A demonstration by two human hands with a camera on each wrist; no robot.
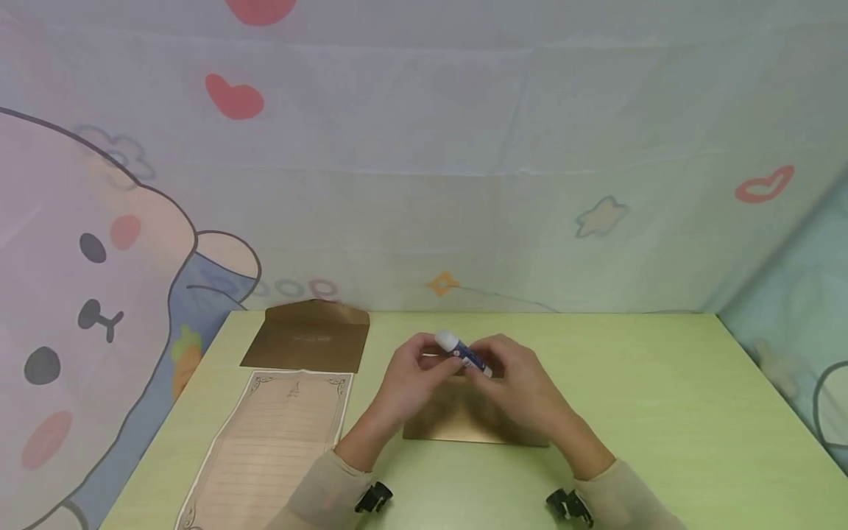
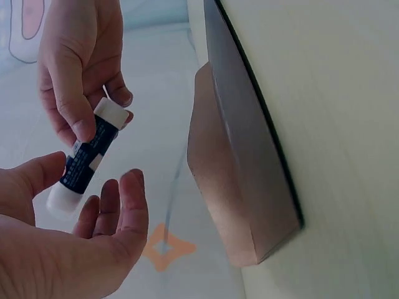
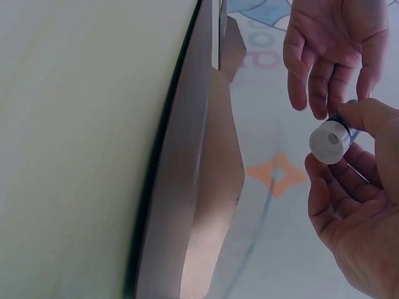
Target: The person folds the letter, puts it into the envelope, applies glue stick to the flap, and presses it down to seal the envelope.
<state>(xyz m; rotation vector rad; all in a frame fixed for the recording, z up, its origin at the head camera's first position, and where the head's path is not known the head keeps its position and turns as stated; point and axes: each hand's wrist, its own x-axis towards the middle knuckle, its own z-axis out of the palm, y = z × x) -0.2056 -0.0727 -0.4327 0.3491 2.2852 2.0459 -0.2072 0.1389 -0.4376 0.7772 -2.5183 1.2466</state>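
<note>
A glue stick (image 1: 469, 356) with a white cap and a dark blue label is held tilted above the table. My right hand (image 1: 523, 379) pinches it near its white base (image 3: 329, 142), thumb on one side and fingers on the other. My left hand (image 1: 411, 375) is around the capped end (image 2: 63, 199); in the left wrist view its thumb lies close to the barrel and its relaxed fingers stand apart from the cap. Whether that thumb touches is unclear. Below both hands lies a bronze-brown envelope (image 1: 470, 423), its flap (image 2: 215, 168) raised at the far side.
Another brown envelope (image 1: 308, 346) with its flap up lies at the table's back left. In front of it is a lined sheet of letter paper (image 1: 265, 449) with a decorated border. A printed cloth (image 1: 424, 147) hangs behind the pale green table (image 1: 662, 412).
</note>
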